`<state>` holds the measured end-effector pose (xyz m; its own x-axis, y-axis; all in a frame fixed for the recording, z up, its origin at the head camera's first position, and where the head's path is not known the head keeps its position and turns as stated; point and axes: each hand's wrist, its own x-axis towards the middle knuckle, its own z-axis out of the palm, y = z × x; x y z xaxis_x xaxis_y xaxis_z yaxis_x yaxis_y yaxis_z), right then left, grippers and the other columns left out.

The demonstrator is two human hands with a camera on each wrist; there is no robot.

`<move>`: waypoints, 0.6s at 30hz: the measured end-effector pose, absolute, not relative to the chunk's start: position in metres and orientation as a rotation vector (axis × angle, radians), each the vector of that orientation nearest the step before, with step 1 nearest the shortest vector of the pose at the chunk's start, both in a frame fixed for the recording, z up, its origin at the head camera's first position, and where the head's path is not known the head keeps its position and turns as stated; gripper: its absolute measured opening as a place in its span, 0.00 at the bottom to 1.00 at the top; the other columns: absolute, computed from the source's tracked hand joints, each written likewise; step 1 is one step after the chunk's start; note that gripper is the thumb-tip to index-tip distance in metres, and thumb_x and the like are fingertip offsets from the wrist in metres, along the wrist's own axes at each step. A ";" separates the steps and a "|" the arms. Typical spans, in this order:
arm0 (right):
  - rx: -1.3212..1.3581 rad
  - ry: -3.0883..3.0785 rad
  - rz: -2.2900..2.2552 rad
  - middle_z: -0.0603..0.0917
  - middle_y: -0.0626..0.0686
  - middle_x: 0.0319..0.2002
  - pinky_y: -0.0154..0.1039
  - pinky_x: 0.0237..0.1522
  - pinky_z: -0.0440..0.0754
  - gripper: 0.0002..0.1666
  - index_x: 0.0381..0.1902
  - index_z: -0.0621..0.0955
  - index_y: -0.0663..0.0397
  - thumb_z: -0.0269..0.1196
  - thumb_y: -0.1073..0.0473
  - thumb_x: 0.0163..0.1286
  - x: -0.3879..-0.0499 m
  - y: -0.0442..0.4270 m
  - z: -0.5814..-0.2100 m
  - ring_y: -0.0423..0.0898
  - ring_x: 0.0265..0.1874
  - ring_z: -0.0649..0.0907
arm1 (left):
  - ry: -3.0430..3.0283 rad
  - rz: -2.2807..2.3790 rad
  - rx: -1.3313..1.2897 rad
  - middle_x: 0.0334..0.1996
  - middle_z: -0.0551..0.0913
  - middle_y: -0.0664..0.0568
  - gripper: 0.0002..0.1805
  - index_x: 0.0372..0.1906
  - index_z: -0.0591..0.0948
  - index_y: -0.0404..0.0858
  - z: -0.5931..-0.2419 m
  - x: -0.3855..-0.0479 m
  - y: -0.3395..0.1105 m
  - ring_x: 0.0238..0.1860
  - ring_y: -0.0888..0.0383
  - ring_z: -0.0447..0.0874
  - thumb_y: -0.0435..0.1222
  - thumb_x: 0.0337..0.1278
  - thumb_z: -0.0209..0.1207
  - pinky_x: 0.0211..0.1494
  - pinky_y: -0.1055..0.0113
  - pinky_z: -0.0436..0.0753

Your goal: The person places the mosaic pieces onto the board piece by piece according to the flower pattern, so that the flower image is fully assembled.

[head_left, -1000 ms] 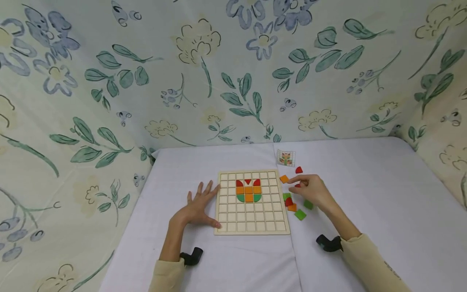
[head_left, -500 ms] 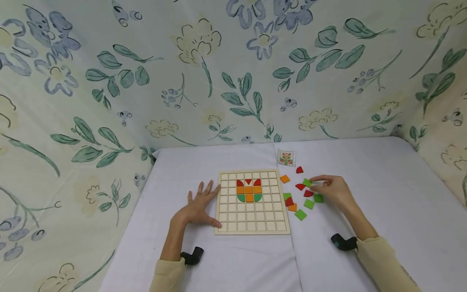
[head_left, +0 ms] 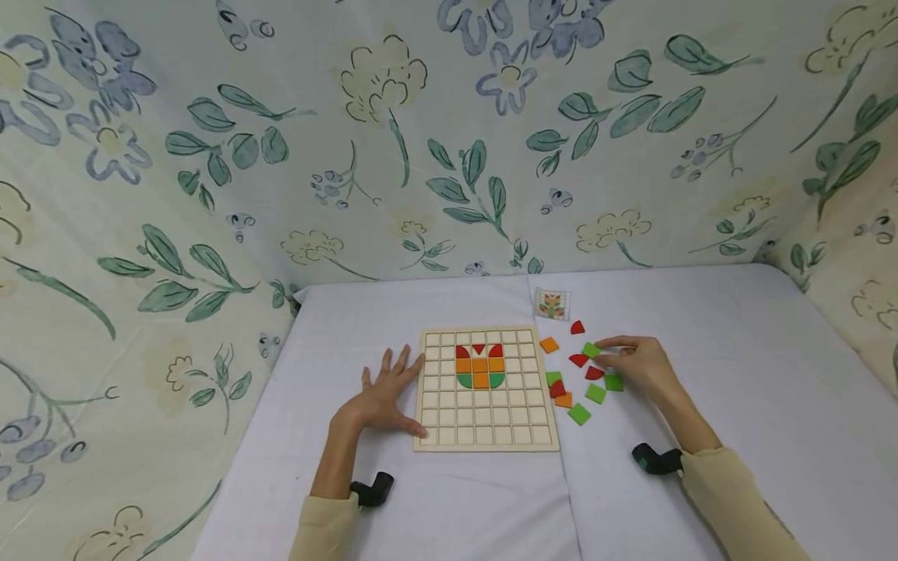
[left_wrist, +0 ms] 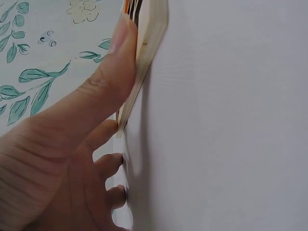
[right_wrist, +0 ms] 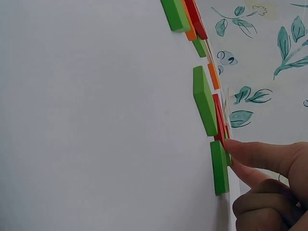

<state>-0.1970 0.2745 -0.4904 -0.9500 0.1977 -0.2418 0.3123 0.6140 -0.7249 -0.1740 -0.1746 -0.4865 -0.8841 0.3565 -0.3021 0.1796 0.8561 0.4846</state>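
My left hand [head_left: 379, 403] lies with spread fingers against the left edge of a wooden grid board [head_left: 449, 421]. Its thumb rests on the board's near left corner. In the left wrist view the thumb [left_wrist: 110, 72] presses along the board's edge. Right of the board, my right hand [head_left: 641, 366] pinches a green square tile [head_left: 592, 350] between thumb and index finger, low over the table. A tulip-like shape of red, orange and green tiles [head_left: 480, 365] fills part of the grid. In the right wrist view, a green tile [right_wrist: 219, 168] stands near the fingertips.
Loose tiles lie right of the board: red quarter-rounds [head_left: 594, 373], orange squares [head_left: 549, 344] and green squares [head_left: 578, 414]. A small pattern card [head_left: 552, 304] lies behind them. White cloth [head_left: 491, 499] covers the table, with a floral curtain [head_left: 393, 202] at the back.
My right hand has moved right from beside the orange tile to a green tile, uncovering red and green tiles. Over the last half second it has barely moved. The left hand stays on the board.
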 end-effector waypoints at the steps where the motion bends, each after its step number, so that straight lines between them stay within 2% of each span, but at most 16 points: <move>1: 0.421 2.700 -1.253 0.65 0.48 0.21 0.37 0.25 0.63 0.26 0.59 0.85 0.61 0.71 0.54 0.67 -0.198 0.275 -0.490 0.47 0.29 0.66 | 2.644 0.636 0.397 0.86 0.36 0.46 0.74 0.85 0.51 0.51 -0.486 -0.174 -0.174 0.84 0.37 0.22 0.56 0.29 0.84 0.78 0.24 0.28; 6: 0.397 2.713 -1.243 0.68 0.49 0.23 0.38 0.28 0.65 0.25 0.61 0.83 0.60 0.68 0.55 0.69 -0.198 0.279 -0.489 0.48 0.30 0.68 | 2.641 0.636 0.389 0.86 0.36 0.45 0.74 0.85 0.52 0.50 -0.483 -0.175 -0.173 0.84 0.37 0.22 0.55 0.29 0.84 0.78 0.24 0.29; 10: 0.411 2.695 -1.266 0.79 0.54 0.31 0.41 0.38 0.69 0.25 0.63 0.82 0.59 0.65 0.55 0.72 -0.198 0.282 -0.490 0.52 0.39 0.73 | 2.641 0.633 0.389 0.86 0.36 0.45 0.74 0.85 0.52 0.50 -0.483 -0.175 -0.173 0.84 0.37 0.22 0.55 0.29 0.84 0.77 0.23 0.29; 13: 0.416 2.673 -1.290 0.83 0.57 0.37 0.42 0.43 0.70 0.25 0.63 0.82 0.58 0.66 0.55 0.71 -0.199 0.284 -0.492 0.53 0.44 0.74 | 2.638 0.639 0.389 0.86 0.36 0.45 0.74 0.85 0.52 0.50 -0.483 -0.175 -0.172 0.84 0.36 0.22 0.55 0.29 0.84 0.77 0.23 0.29; 18: 0.432 2.655 -1.307 0.73 0.53 0.32 0.40 0.37 0.65 0.27 0.62 0.83 0.59 0.70 0.54 0.67 -0.202 0.282 -0.495 0.51 0.44 0.69 | 2.634 0.646 0.383 0.86 0.36 0.46 0.74 0.85 0.52 0.50 -0.483 -0.174 -0.173 0.84 0.37 0.22 0.55 0.29 0.84 0.77 0.23 0.28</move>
<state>-0.2020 0.2823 -0.4946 -0.9471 0.1888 -0.2595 0.3208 0.5788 -0.7497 -0.1744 -0.1727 -0.4829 -0.8825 0.3507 -0.3135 0.1660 0.8558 0.4900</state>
